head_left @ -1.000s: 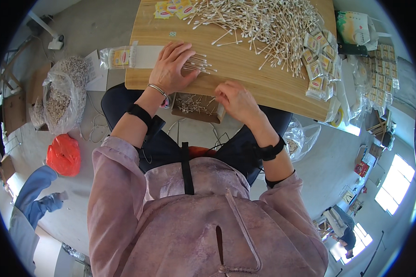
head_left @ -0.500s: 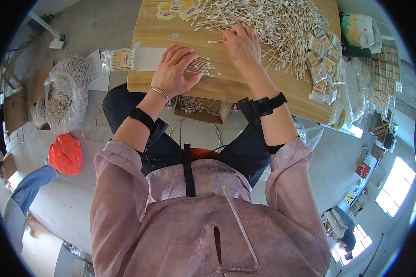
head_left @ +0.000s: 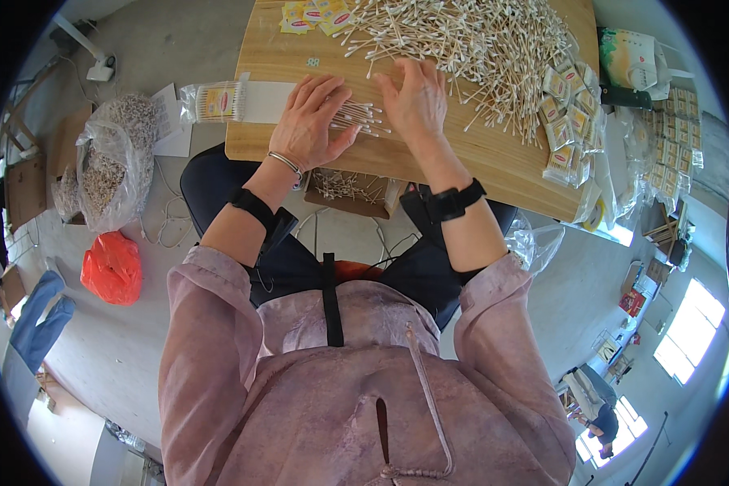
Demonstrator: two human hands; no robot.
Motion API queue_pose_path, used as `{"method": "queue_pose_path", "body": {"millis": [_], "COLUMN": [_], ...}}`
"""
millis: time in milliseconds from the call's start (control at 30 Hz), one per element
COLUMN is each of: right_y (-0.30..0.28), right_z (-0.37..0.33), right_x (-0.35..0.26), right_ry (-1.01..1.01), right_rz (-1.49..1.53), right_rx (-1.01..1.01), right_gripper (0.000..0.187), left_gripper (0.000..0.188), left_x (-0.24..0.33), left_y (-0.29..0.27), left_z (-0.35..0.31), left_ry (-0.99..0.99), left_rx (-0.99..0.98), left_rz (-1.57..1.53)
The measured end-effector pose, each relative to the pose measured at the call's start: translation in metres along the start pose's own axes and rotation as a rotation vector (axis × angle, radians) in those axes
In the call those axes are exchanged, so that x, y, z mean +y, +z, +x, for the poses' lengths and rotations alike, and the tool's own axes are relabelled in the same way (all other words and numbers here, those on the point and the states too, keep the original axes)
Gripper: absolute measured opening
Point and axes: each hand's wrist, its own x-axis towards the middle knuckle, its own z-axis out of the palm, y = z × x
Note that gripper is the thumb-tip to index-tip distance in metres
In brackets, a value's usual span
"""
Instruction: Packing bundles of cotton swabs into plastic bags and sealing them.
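Brought right hand [head_left: 417, 97] from table [head_left: 462, 152] edge within reach of swab pile [head_left: 486, 49]; resting left hand [head_left: 309, 123] over swab bundle [head_left: 359, 117]; cannot tell either grip.

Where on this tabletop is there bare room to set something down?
The tabletop is bare, save a small green mark, between the yellow cards and white strip; more room lies nearer than the swab pile, between the right hand and packets. The pile and packets crowd the far middle and right side.
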Motion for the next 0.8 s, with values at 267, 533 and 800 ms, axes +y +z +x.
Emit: {"method": "queue_pose_path", "body": {"millis": [267, 533, 800], "right_y": [0.012, 0.007, -0.004], "right_z": [0.013, -0.006, 0.002], "right_x": [-0.007, 0.002, 0.019], "right_ry": [0.129, -0.076, 0.018], "right_rz": [-0.049, 0.225, 0.351], "right_rx": [-0.089, -0.298, -0.207], "right_gripper": [0.031, 0.016, 0.016], "left_gripper": [0.046, 0.047, 0.072], "left_x": [0.002, -0.001, -0.002], "left_y": [0.001, 0.001, 0.004], "left_z": [0.001, -0.002, -0.005], "left_ry": [-0.016, -0.034, -0.143], "left_rx": [-0.027, -0.016, 0.074], "left_rz": [-0.025, -0.036, -0.146]}}
